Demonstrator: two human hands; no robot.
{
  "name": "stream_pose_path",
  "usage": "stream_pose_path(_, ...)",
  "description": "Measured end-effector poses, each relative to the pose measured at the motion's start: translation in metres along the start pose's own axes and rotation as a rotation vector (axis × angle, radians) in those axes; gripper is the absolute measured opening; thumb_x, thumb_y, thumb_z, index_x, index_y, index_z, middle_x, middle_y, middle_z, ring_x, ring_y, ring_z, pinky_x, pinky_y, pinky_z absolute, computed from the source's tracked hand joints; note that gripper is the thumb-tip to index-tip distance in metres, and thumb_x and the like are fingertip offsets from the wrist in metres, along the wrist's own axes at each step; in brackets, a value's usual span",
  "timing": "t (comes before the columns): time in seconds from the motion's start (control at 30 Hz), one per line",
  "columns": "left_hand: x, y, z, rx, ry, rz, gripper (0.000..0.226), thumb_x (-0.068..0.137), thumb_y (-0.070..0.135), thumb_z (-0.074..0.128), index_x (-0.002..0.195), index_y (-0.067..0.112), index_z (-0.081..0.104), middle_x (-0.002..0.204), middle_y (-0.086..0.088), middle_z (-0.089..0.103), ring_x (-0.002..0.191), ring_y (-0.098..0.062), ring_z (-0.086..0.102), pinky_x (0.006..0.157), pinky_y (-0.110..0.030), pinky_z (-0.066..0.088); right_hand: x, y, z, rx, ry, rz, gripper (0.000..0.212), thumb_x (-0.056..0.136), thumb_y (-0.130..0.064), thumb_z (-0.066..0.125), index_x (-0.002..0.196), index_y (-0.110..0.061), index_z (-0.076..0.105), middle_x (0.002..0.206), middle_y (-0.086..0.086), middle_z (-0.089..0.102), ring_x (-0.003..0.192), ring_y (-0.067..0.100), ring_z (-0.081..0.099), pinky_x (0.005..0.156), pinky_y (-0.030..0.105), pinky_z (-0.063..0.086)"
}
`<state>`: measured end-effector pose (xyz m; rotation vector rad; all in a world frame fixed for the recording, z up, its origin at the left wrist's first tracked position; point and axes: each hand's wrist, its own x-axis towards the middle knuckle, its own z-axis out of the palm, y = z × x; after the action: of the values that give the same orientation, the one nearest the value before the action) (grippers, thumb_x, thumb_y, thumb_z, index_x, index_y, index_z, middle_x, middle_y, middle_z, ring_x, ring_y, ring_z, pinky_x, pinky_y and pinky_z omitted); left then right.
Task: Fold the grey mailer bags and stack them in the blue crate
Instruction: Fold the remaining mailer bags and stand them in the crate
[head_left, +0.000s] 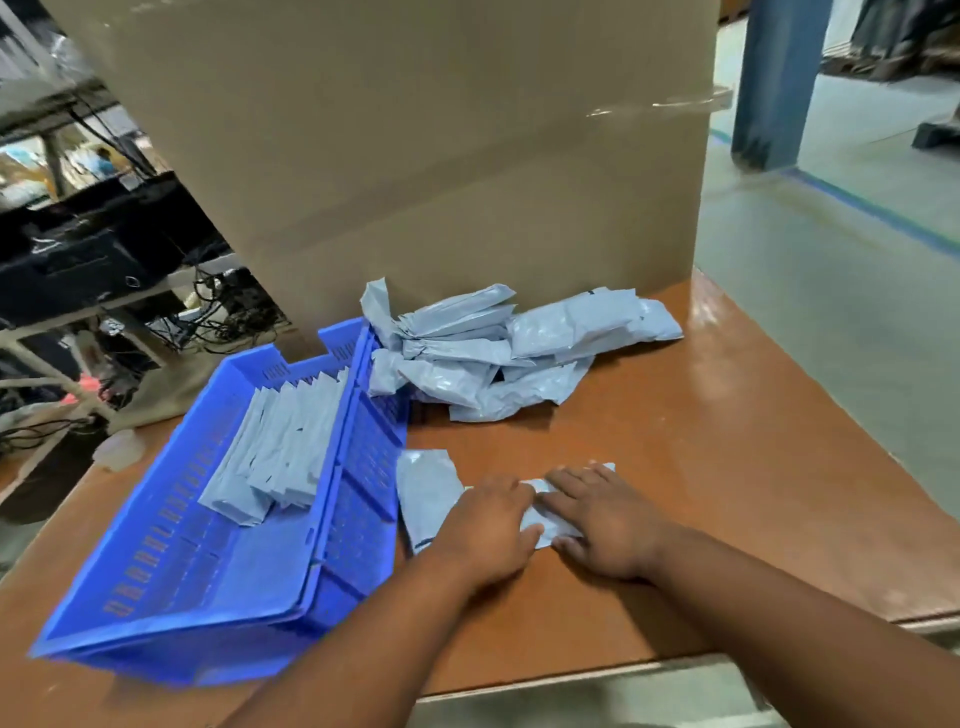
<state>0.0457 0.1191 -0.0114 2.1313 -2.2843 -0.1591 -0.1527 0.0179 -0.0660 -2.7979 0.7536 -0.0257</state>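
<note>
I can read no text, label, brand or number anywhere in front of me. The box shows a plain brown face with only a strip of clear tape, no print. The bags carry small dark marks along their edges, too blurred to make out as letters. The crate has moulded slots but no readable lettering.
</note>
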Motion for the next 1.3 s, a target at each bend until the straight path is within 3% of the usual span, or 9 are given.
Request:
stream_pose_path(0.2, -0.021, -0.01, 0.057, 0.147, 0.183, 0.11, 0.06, 0.106, 0.047, 0.052, 0.154, 0.012, 0.052, 0.158, -0.015, 0.05, 0.141, -0.034, 0.05, 0.115, -0.051, 0.044, -0.049, 0.034, -0.009, 0.024, -0.015, -0.01, 0.056, 0.103, -0.059, 0.033, 0.157, -0.045, 0.037, 0.175, -0.008, 0.023, 0.16, 0.02, 0.021, 0.129, 0.059, 0.015)
stream_pose_path(0.43, -0.03, -0.053, 0.048, 0.191, -0.014, -0.046, 0.079, 0.108, 0.067, 0.034, 0.168, 0.016, 0.027, 0.173, -0.012, 0.027, 0.152, -0.032, 0.041, 0.122, -0.049, 0.038, -0.057, 0.047, -0.016, 0.089, -0.035, -0.038, 0.048, 0.104, -0.047, 0.042, 0.152, -0.045, 0.04, 0.175, -0.012, 0.022, 0.161, 0.016, 0.017, 0.13, 0.053, 0.015)
stream_pose_path(0.6, -0.011, 0.015, 0.037, 0.102, -0.048, -0.065, 0.084, 0.101, 0.071, 0.032, 0.167, 0.02, 0.027, 0.173, -0.01, 0.024, 0.159, -0.031, 0.022, 0.129, -0.05, 0.021, -0.063, 0.058, -0.029, 0.073, -0.012, -0.039, 0.05, 0.091, -0.048, 0.052, 0.14, -0.039, 0.055, 0.163, -0.009, 0.043, 0.147, 0.02, 0.041, 0.121, 0.041, 0.034)
stream_pose_path(0.77, -0.009, 0.075, 0.033, 0.125, 0.001, -0.075, 0.068, 0.1, 0.071, 0.028, 0.151, 0.029, 0.044, 0.147, 0.0, 0.045, 0.132, -0.025, 0.043, 0.108, -0.046, 0.036, -0.077, 0.06, -0.046, -0.046, 0.07, 0.077, 0.054, 0.097, -0.063, 0.044, 0.144, -0.036, 0.049, 0.135, -0.007, 0.054, 0.119, 0.021, 0.051, 0.097, 0.043, 0.046)
stream_pose_path(0.87, -0.014, 0.095, 0.036, 0.112, 0.04, -0.076, 0.062, 0.102, 0.066, 0.028, 0.148, 0.028, 0.045, 0.146, 0.001, 0.046, 0.129, -0.024, 0.043, 0.107, -0.045, 0.037, -0.093, 0.059, -0.042, -0.076, 0.091, 0.109, 0.048, 0.102, -0.057, 0.043, 0.143, -0.035, 0.049, 0.139, -0.003, 0.05, 0.122, 0.023, 0.048, 0.096, 0.043, 0.045)
stream_pose_path(0.97, -0.005, 0.113, 0.036, 0.068, 0.104, -0.148, 0.062, 0.106, 0.054, 0.022, 0.154, 0.021, 0.043, 0.156, -0.003, 0.045, 0.142, -0.026, 0.04, 0.122, -0.049, 0.031, -0.099, 0.062, -0.033, -0.082, 0.243, 0.208, 0.041, 0.104, -0.052, 0.043, 0.138, -0.031, 0.056, 0.157, 0.006, 0.043, 0.14, 0.03, 0.043, 0.103, 0.044, 0.045)
stream_pose_path(1.07, 0.023, 0.142, 0.035, -0.061, 0.121, -0.213, 0.07, 0.101, 0.046, 0.01, 0.159, 0.015, 0.037, 0.169, -0.008, 0.032, 0.158, -0.026, 0.025, 0.131, -0.046, 0.019, -0.086, 0.064, -0.032, -0.007, 0.318, 0.306, 0.035, 0.106, -0.043, 0.045, 0.135, -0.026, 0.057, 0.17, 0.011, 0.03, 0.159, 0.033, 0.023, 0.12, 0.052, 0.037)
stream_pose_path(1.17, 0.046, 0.158, 0.047, -0.135, 0.072, -0.301, 0.078, 0.099, 0.043, -0.001, 0.168, 0.015, 0.021, 0.177, -0.008, 0.016, 0.163, -0.025, 0.012, 0.133, -0.044, 0.01, -0.07, 0.064, -0.027, 0.034, 0.182, 0.341, 0.044, 0.109, -0.041, 0.037, 0.148, -0.024, 0.047, 0.177, 0.01, 0.012, 0.164, 0.032, 0.004, 0.129, 0.059, 0.017)
stream_pose_path(1.3, 0.051, 0.15, 0.066, -0.042, 0.057, -0.273, 0.082, 0.098, 0.046, -0.006, 0.169, 0.014, 0.019, 0.176, -0.009, 0.018, 0.164, -0.026, 0.013, 0.133, -0.046, 0.008, -0.069, 0.064, -0.009, 0.046, 0.124, 0.369, 0.055, 0.111, -0.042, 0.024, 0.162, -0.027, 0.035, 0.177, 0.007, 0.015, 0.164, 0.03, 0.005, 0.131, 0.056, 0.008)
